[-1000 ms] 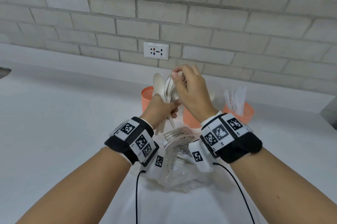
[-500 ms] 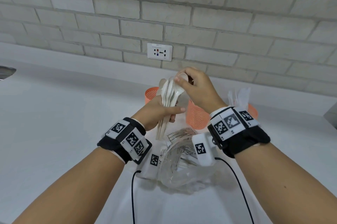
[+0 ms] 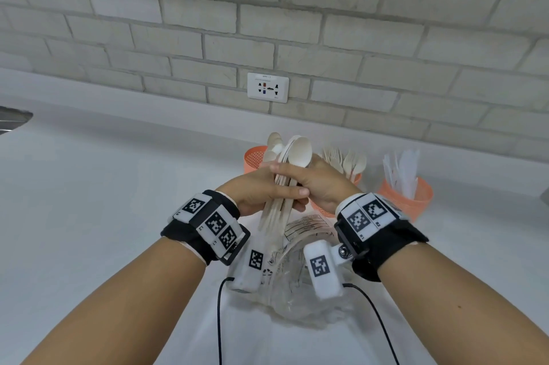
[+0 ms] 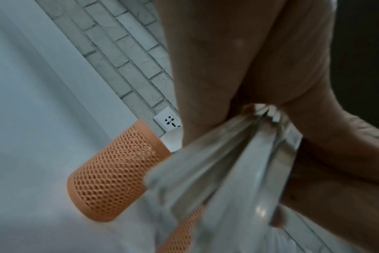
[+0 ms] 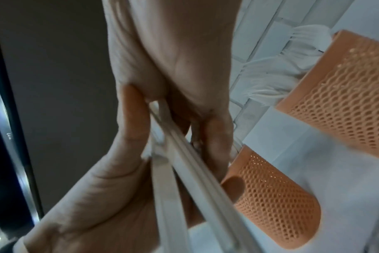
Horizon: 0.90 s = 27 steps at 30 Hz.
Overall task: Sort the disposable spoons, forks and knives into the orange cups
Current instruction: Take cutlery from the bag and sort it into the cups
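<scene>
Clutching a bundle of pale disposable spoons (image 3: 285,186), both hands meet over the white bench (image 3: 89,216) in the head view. Left hand (image 3: 252,192) wraps its fingers round the handles, its grip closed on them; right hand (image 3: 322,186) closes on the same bundle from 3 o'clock, bowls up and handle ends fanning down. Half a second ago the right hand pinched the bowls at the top; now it sits lower, level with the left hand, and the bundle has dropped. Three orange cups stand behind the hands: the left cup (image 3: 252,156) at 11 o'clock of the bundle holds spoons, the middle cup (image 3: 355,179), mostly hidden, holds forks (image 3: 344,161), and the right cup (image 3: 413,201) at 3 o'clock holds white knives (image 3: 401,168). A clear plastic bag (image 3: 297,299) lies crumpled on the bench at 6 o'clock, beneath the wrists. A wall socket (image 3: 268,87) sits at 12 o'clock in the brick wall.

From the left wrist, the left hand (image 4: 238,68) grips blurred spoon handles (image 4: 216,171); the mesh left cup (image 4: 110,178) stands at 8 o'clock, the socket (image 4: 168,120) above it.

From the right wrist, the right hand (image 5: 173,77) closes thumb and fingers on the handles (image 5: 184,162). The middle cup (image 5: 277,202) stands at 4 o'clock, the right cup (image 5: 346,106) at 2 o'clock with knives (image 5: 277,80) protruding.
</scene>
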Available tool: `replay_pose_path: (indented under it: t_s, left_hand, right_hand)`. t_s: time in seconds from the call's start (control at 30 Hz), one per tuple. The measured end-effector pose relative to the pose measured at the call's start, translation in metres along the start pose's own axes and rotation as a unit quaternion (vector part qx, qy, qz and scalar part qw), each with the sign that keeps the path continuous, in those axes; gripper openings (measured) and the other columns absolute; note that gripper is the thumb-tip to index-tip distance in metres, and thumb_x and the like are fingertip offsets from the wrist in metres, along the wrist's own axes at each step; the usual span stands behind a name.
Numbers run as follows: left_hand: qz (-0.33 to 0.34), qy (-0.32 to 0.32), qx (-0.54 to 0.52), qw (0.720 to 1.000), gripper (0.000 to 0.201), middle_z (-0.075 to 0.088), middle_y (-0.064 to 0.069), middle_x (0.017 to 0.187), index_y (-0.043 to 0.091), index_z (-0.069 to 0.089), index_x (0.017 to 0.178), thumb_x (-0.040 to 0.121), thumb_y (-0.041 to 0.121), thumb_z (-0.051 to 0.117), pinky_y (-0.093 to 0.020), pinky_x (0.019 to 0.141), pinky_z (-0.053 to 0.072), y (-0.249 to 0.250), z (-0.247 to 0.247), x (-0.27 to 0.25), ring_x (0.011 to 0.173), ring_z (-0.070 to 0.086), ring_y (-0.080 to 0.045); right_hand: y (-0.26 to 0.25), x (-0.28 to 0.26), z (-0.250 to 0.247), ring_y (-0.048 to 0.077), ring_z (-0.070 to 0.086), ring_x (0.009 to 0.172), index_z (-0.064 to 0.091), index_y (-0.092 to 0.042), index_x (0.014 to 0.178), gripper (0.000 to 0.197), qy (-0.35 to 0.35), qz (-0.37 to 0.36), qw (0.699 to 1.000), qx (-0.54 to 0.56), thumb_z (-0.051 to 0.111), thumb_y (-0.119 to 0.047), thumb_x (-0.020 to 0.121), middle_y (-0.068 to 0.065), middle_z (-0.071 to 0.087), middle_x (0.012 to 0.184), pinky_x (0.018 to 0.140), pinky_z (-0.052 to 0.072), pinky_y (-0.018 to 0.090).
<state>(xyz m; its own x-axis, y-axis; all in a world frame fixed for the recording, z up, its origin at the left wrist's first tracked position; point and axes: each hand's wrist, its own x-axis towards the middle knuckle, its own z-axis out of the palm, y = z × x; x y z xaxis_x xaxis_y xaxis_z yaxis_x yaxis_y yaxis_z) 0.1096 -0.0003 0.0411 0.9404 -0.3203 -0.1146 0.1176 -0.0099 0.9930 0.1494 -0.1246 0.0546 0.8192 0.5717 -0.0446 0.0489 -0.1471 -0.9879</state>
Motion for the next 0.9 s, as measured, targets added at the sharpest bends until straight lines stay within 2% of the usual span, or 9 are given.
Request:
replay_pose_path:
  t_s: [0.07, 0.17, 0.23, 0.33, 0.43, 0.53, 0.63, 0.77, 0.9]
  left_hand:
    - [-0.005, 0.028, 0.006, 1.0, 0.022, 0.062, -0.006, 0.091, 0.013, 0.056, 0.105, 0.086, 0.003, 0.06, -0.023, 0.077, 0.055, -0.001, -0.008, 0.0, 0.083, 0.063, -0.016]
    - [0.013, 0.132, 0.005, 0.991, 0.043, 0.058, -0.005, 0.103, 0.015, 0.054, 0.106, 0.07, 0.021, 0.077, -0.026, 0.086, 0.048, -0.004, -0.034, -0.001, 0.095, 0.059, -0.017]
    - [0.039, 0.233, 0.036, 0.971, 0.067, 0.055, -0.001, 0.106, 0.019, 0.053, 0.11, 0.052, 0.038, 0.081, -0.027, 0.083, 0.048, -0.007, -0.053, -0.002, 0.095, 0.056, -0.016]
    - [0.022, 0.325, 0.117, 0.938, 0.094, 0.043, -0.005, 0.129, 0.018, 0.035, 0.136, 0.059, 0.032, 0.087, -0.031, 0.088, 0.044, -0.019, -0.071, 0.007, 0.113, 0.048, -0.02]
    - [-0.001, 0.317, 0.183, 0.931, 0.114, 0.027, -0.009, 0.148, 0.016, 0.013, 0.148, 0.061, 0.023, 0.087, -0.041, 0.107, 0.036, -0.032, -0.074, 0.026, 0.134, 0.032, -0.026]
    - [-0.001, 0.311, 0.216, 0.925, 0.13, 0.02, -0.011, 0.153, 0.017, 0.001, 0.15, 0.055, 0.026, 0.09, -0.045, 0.114, 0.028, -0.039, -0.073, 0.044, 0.141, 0.023, -0.024]
    - [0.01, 0.304, 0.24, 0.922, 0.132, 0.028, -0.012, 0.151, 0.018, -0.002, 0.15, 0.055, 0.03, 0.089, -0.04, 0.112, 0.03, -0.042, -0.073, 0.056, 0.138, 0.03, -0.023]
    - [0.041, 0.306, 0.264, 0.914, 0.125, 0.038, -0.01, 0.142, 0.017, 0.005, 0.149, 0.057, 0.04, 0.087, -0.036, 0.107, 0.038, -0.045, -0.073, 0.062, 0.128, 0.041, -0.02]
    - [0.058, 0.298, 0.251, 0.919, 0.127, 0.04, -0.003, 0.136, 0.019, 0.009, 0.148, 0.051, 0.042, 0.087, -0.026, 0.096, 0.041, -0.049, -0.073, 0.063, 0.118, 0.046, -0.011]
  right_hand:
    - [-0.006, 0.006, -0.001, 0.023, 0.067, 0.072, 0.063, 0.006, 0.102, 0.033, 0.048, -0.023, 0.998, 0.027, 0.068, -0.019, 0.082, 0.022, 0.069, 0.089, 0.055, 0.055, 0.031]
    - [-0.02, 0.021, -0.012, 0.021, 0.068, 0.073, 0.061, -0.004, 0.093, 0.015, 0.153, -0.091, 0.98, 0.084, 0.064, -0.015, 0.085, 0.006, 0.07, 0.073, 0.078, 0.057, 0.039]
    - [-0.031, 0.034, -0.018, 0.018, 0.067, 0.072, 0.057, -0.011, 0.094, 0.011, 0.203, -0.142, 0.961, 0.123, 0.063, -0.014, 0.086, 0.001, 0.068, 0.069, 0.078, 0.056, 0.037]
    - [-0.044, 0.056, -0.015, 0.017, 0.066, 0.067, 0.048, -0.013, 0.099, 0.019, 0.235, -0.195, 0.928, 0.214, 0.061, -0.006, 0.087, 0.003, 0.064, 0.069, 0.072, 0.056, 0.033]
    - [-0.043, 0.077, 0.0, 0.018, 0.066, 0.067, 0.044, -0.016, 0.099, 0.024, 0.237, -0.212, 0.921, 0.226, 0.059, -0.001, 0.087, 0.005, 0.063, 0.074, 0.076, 0.056, 0.035]
    - [-0.028, 0.09, 0.013, 0.018, 0.067, 0.068, 0.045, -0.023, 0.093, 0.029, 0.237, -0.187, 0.937, 0.173, 0.06, 0.0, 0.085, 0.006, 0.06, 0.084, 0.072, 0.056, 0.032]
    - [-0.009, 0.1, 0.017, 0.024, 0.067, 0.078, 0.044, -0.02, 0.104, 0.043, 0.233, -0.153, 0.956, 0.093, 0.067, 0.003, 0.076, 0.006, 0.059, 0.087, 0.073, 0.057, 0.032]
    - [0.001, 0.107, 0.018, 0.009, 0.057, 0.08, 0.041, -0.02, 0.119, 0.065, 0.227, -0.173, 0.958, -0.004, 0.073, 0.002, 0.067, -0.009, 0.054, 0.09, 0.071, 0.054, 0.024]
    - [0.001, 0.108, 0.022, 0.005, 0.055, 0.075, 0.045, -0.019, 0.112, 0.056, 0.204, -0.221, 0.954, -0.014, 0.071, 0.002, 0.068, -0.013, 0.054, 0.087, 0.072, 0.055, 0.028]
